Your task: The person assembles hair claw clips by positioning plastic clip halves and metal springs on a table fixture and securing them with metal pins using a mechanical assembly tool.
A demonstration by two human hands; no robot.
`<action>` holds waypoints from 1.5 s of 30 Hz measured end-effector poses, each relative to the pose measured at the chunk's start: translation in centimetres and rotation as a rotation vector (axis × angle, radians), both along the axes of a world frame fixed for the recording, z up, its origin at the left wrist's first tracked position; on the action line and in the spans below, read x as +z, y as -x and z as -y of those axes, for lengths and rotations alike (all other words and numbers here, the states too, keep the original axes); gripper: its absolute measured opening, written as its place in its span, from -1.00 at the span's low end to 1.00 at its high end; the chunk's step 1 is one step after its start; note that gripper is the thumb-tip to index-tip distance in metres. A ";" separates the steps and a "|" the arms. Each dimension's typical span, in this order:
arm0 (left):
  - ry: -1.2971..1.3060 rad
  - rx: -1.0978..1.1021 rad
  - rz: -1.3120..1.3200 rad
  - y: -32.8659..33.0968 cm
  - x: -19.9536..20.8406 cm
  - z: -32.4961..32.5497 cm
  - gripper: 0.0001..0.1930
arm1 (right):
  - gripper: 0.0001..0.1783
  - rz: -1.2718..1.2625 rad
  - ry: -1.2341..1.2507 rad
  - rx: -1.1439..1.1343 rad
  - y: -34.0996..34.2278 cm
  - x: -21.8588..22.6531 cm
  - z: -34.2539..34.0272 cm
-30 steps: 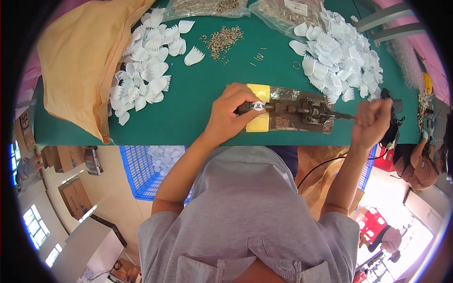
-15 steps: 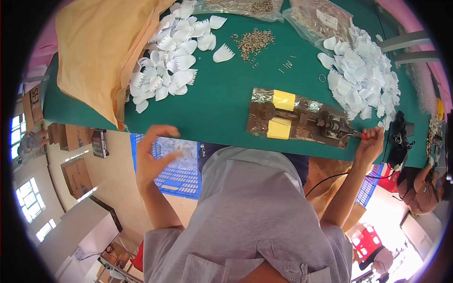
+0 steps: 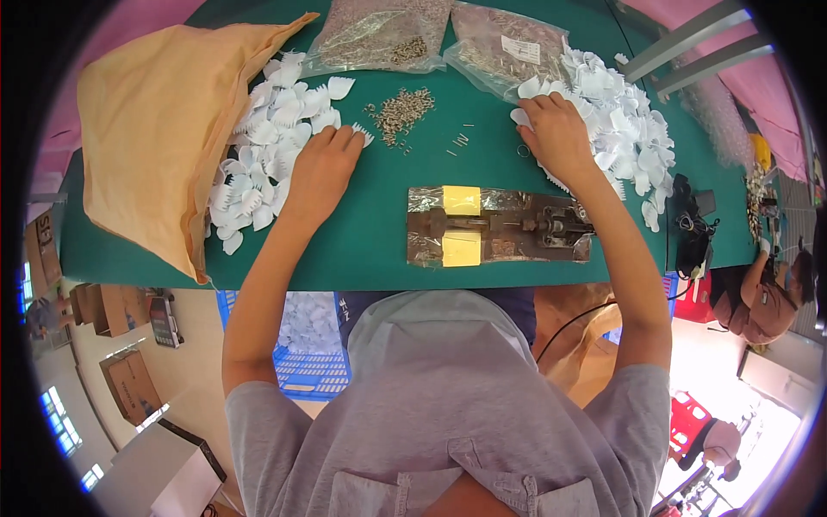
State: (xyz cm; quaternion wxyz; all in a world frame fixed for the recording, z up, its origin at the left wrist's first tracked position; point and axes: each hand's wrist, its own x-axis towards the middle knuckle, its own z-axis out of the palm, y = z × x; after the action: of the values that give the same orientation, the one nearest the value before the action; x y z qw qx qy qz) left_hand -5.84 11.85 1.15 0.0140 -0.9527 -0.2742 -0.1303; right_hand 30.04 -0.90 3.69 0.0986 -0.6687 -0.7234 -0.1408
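My left hand [image 3: 326, 172] is at the inner edge of the left pile of white plastic pieces [image 3: 274, 116]. Its bent fingers close over a toothed white plastic piece [image 3: 365, 134], whose teeth peek out past the fingertips. At the inner edge of the right pile [image 3: 633, 121], my right hand [image 3: 556, 133] pinches the rim of another white plastic piece [image 3: 519, 117] between thumb and fingers. In front of me lies a hand-lever metal jig [image 3: 508, 226] with yellow pads and clear tape. My right forearm covers its lever end.
Small metal parts [image 3: 403, 114] are heaped mid-table beside several loose pins [image 3: 461, 140]. Clear bags [image 3: 379, 34] lie at the back. A large brown paper sack [image 3: 146, 138] stands left, black cables [image 3: 692, 228] right. A blue crate [image 3: 310, 372] sits below the table edge.
My right hand has left the jig's red-tipped lever and reached to the right pile. My left hand has moved forward onto the left pile, its fingers closing. The view has shifted.
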 end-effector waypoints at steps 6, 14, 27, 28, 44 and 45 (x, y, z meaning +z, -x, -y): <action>0.256 0.055 0.218 -0.7 3.2 1.7 -0.69 | -0.72 -0.275 0.219 -0.052 -2.8 -0.9 -2.6; 0.335 -0.442 0.200 -3.5 7.2 14.1 -0.69 | -0.78 -0.824 0.168 0.105 1.8 3.9 -1.9; 0.382 -0.027 0.577 -5.8 2.1 13.7 -0.41 | -0.87 -1.178 0.521 0.150 9.3 4.6 4.5; 0.482 -0.020 0.598 -5.7 2.1 13.5 -0.29 | -0.85 -1.151 0.540 0.177 9.2 5.2 4.1; 0.676 -0.164 0.604 -4.8 0.2 12.5 -0.33 | -0.85 -0.947 0.308 0.077 9.3 2.7 7.0; 0.677 -0.165 0.605 -4.8 0.1 12.5 -0.33 | -0.86 -0.953 0.285 0.091 9.3 2.5 7.0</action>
State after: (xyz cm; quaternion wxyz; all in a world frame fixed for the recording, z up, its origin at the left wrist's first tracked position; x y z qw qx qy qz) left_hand -1.07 -0.67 1.21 -0.3890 -0.8414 -0.2165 -0.3062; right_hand 20.77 -7.90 6.16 0.3318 -0.6332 -0.6385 0.2849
